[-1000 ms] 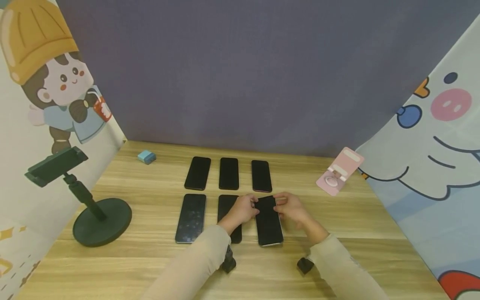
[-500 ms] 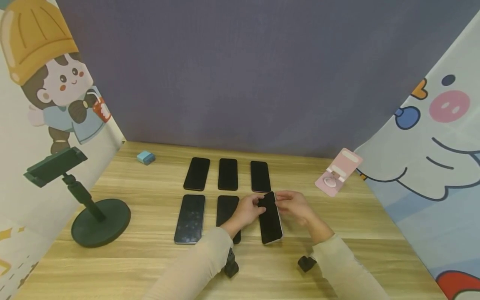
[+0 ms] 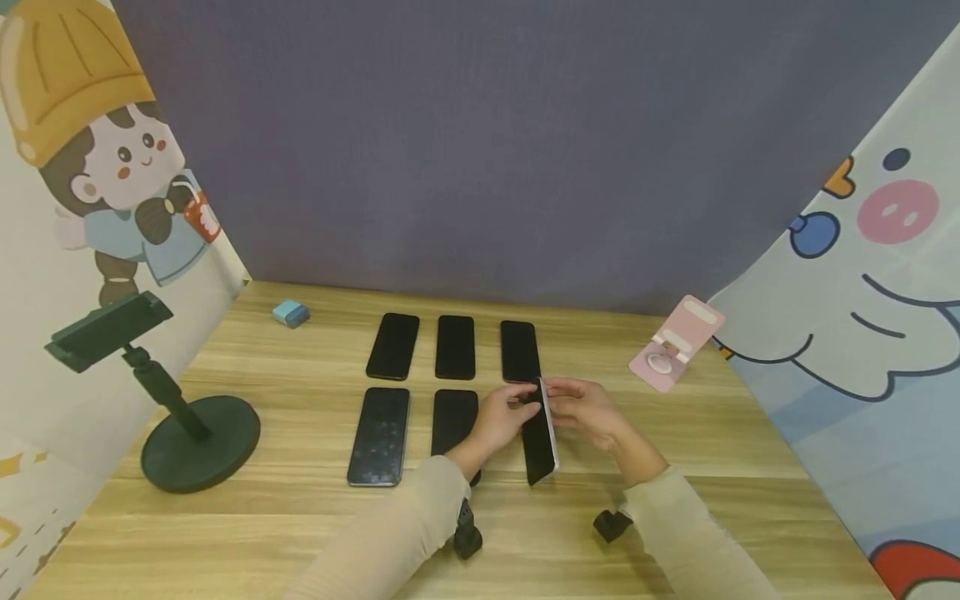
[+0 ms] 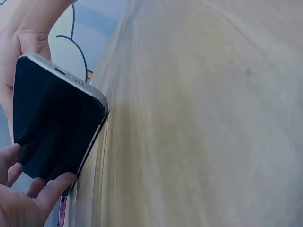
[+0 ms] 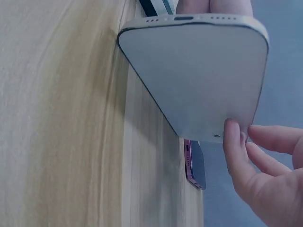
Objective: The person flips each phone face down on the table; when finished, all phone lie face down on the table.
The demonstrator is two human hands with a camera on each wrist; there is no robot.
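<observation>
A smartphone [image 3: 538,446] with a black screen and a pale back stands tilted on its long left edge at the front right of the phone group. My left hand [image 3: 495,427] holds it from the left, thumb on the screen side near the far end. From the right, my right hand [image 3: 588,412] pinches the raised edge, with a fingertip against the pale back [image 5: 199,80]. The left wrist view shows the dark screen [image 4: 52,113] and the port end facing the camera. A second phone [image 3: 452,417] lies partly hidden under my left wrist.
Another phone [image 3: 379,437] lies at front left. Behind are three more, a left one [image 3: 393,346], a middle one [image 3: 455,347] and a right one [image 3: 520,350]. A dark green stand [image 3: 198,442], a blue block [image 3: 290,313] and a pink folding stand [image 3: 677,343] sit around them.
The smartphone was lying flat between both hands. Its right edge has been lifted, so it now tips up onto its left edge, showing its pale side. The other phones have stayed put.
</observation>
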